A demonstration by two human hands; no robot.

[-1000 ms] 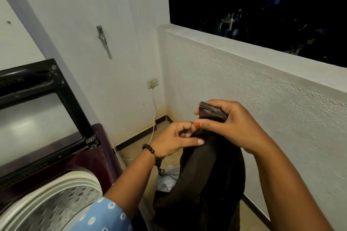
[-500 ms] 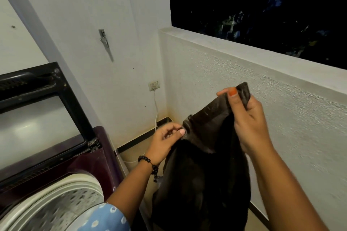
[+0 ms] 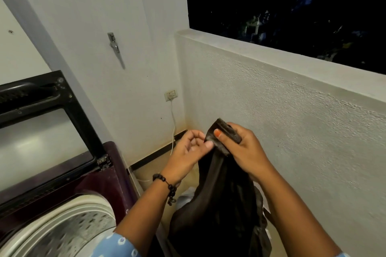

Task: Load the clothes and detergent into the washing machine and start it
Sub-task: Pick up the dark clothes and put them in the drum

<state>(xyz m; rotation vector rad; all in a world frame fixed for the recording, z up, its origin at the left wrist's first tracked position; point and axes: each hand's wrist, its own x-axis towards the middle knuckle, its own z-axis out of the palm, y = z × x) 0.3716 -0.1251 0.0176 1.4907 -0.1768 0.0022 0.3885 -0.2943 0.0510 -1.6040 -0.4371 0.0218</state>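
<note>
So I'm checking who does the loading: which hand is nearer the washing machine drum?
Left. The left hand is on the drum's side, up and to its right; the right hand, gripping the dark garment, is farther right.

Dark brown garment (image 3: 219,204), maroon washing machine (image 3: 100,175) with black lid (image 3: 69,100), blue white-dotted sleeve (image 3: 119,245).

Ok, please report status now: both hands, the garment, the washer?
Right hand grips dark garment at top edge. Left hand touches it, thumb at edge. Washer drum open, lid up. Nothing blocks.
</note>
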